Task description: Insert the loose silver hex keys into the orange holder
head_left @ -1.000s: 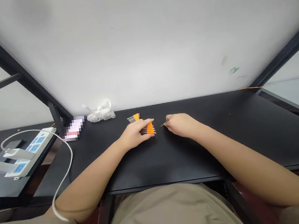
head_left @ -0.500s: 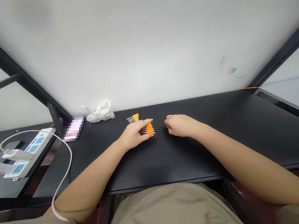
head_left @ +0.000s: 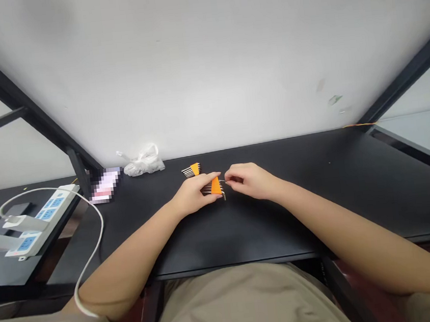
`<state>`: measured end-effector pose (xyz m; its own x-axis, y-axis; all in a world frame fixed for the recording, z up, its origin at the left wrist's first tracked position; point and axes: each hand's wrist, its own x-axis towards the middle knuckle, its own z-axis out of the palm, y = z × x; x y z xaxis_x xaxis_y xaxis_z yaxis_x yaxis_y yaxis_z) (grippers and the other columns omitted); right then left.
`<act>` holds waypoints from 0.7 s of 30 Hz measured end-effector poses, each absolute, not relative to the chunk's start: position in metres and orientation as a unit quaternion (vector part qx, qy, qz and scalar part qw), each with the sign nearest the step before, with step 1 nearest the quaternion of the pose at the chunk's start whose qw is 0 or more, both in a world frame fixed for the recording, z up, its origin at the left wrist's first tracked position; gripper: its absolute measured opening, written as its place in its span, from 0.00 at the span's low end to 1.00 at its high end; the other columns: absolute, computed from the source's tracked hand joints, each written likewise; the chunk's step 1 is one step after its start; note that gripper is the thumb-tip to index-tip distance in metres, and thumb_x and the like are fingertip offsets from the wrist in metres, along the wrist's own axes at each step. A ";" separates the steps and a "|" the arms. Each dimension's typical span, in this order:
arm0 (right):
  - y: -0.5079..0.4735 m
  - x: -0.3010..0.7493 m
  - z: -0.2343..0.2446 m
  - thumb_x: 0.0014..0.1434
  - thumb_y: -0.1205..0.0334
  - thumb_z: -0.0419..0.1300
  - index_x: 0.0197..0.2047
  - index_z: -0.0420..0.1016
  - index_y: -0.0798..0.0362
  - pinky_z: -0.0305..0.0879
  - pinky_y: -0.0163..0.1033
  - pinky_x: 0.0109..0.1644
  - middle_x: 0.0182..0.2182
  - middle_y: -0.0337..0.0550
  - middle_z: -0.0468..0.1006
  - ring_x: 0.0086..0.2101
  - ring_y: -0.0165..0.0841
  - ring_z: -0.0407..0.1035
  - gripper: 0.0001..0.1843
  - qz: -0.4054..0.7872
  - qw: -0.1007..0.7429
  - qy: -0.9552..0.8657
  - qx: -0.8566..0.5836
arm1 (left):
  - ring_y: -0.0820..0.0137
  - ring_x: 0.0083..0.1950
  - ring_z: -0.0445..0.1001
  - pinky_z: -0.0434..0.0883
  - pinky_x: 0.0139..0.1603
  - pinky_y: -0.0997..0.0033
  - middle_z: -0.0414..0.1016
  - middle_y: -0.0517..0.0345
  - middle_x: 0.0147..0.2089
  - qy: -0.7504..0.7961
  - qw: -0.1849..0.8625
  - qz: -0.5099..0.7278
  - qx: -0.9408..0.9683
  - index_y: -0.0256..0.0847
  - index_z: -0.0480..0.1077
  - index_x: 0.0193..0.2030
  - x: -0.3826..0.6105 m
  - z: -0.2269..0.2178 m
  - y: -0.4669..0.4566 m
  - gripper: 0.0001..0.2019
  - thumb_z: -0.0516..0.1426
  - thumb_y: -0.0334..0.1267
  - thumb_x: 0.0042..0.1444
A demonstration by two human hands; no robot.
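Observation:
My left hand (head_left: 193, 193) rests on the black table (head_left: 267, 217) and holds down an orange holder (head_left: 215, 185) with a row of thin metal rods through it. My right hand (head_left: 248, 179) is closed in a pinch on a thin dark rod (head_left: 224, 181) whose tip touches the holder's right side. A second orange holder (head_left: 192, 170) with rods lies just behind my left hand, untouched.
A white crumpled plastic bag (head_left: 142, 161) lies at the back near the wall. A blurred pink object (head_left: 104, 185) sits at the table's left edge. A white power strip (head_left: 33, 223) with plugs and a white cable (head_left: 93, 245) lies on the left desk. Black frame posts stand at both sides.
My right hand has moved left with the thin rod, bringing its tip against the orange holder. My left hand has stayed in place on the holder.

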<state>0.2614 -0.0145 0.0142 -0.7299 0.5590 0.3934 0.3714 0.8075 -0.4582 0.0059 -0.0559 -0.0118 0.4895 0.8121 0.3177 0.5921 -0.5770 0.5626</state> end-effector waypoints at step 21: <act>-0.027 0.240 0.002 0.57 0.69 0.57 0.41 0.69 0.50 0.69 0.38 0.36 0.36 0.39 0.73 0.33 0.31 0.70 0.09 0.437 0.350 -0.784 -0.268 | 0.69 0.38 0.71 0.72 0.41 0.69 0.69 0.57 0.38 0.410 0.142 0.299 0.850 0.47 0.73 0.62 0.015 -0.006 -0.059 0.28 0.68 0.49 0.54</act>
